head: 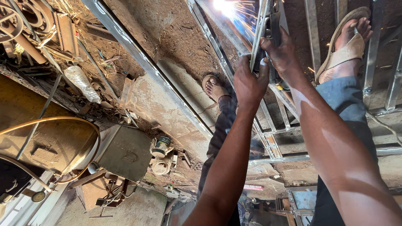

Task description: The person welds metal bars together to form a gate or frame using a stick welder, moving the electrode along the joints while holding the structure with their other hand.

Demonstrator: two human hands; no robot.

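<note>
Both my hands grip a dark angle grinder (273, 29): left hand (249, 81) wrapped shut round its near end, right hand (282, 52) closed over the body just beyond. Tool sits between my palms, nose past my fingers on the metal frame (268, 142), sparks (234, 12) just beyond the grip.

The floor is bare brown earth (176, 33), strewn with small scraps and lit by hard daylight, with a worn grey concrete slab (167, 104) crossing it. Along the left lie a heap of rusty metal offcuts (33, 25), a clear plastic bottle (81, 81) and a dented grey metal box (123, 150) with a small tin (161, 145) beside it. A thin curved hoop (63, 121) arcs over a dusty brown surface at the lower left.
</note>
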